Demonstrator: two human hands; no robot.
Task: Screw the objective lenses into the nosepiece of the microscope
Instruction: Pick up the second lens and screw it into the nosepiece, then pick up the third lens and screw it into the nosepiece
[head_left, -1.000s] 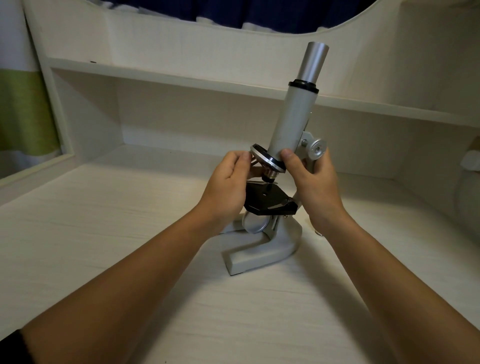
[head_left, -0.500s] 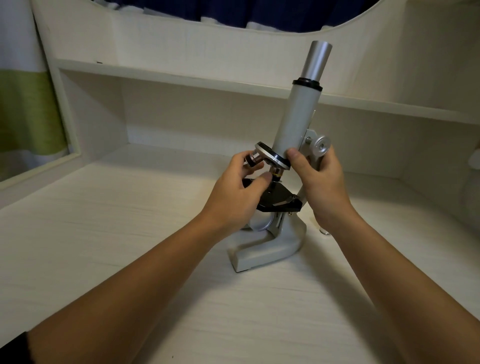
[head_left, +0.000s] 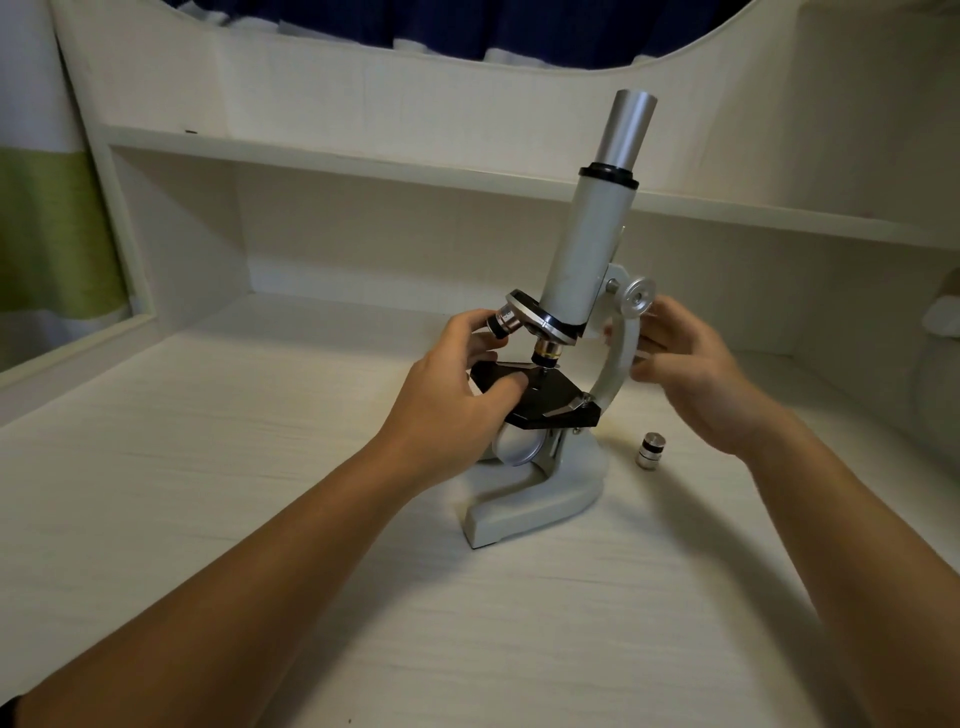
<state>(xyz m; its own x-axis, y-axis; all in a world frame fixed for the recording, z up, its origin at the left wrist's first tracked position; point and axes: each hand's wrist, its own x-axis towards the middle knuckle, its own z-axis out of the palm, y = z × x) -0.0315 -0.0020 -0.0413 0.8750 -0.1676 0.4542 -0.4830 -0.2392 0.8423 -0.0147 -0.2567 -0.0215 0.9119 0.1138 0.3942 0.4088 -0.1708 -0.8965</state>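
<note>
A grey microscope stands on the white desk. Its black-rimmed nosepiece carries one objective lens angled to the left and another objective lens pointing down at the black stage. My left hand is just left of the stage, its index fingertip touching the end of the angled lens while the thumb lies on the stage. My right hand hovers with fingers spread behind the curved arm, below the focus knob. A loose silver objective lens stands upright on the desk, right of the base.
A shelf runs along the back wall above the desk surface. A side panel closes off the left. Something pale and rounded sits at the far right edge.
My right hand has let go of the nosepiece and moved right, behind the arm. My left hand has loosened from the angled lens. The loose lens on the desk is now uncovered.
</note>
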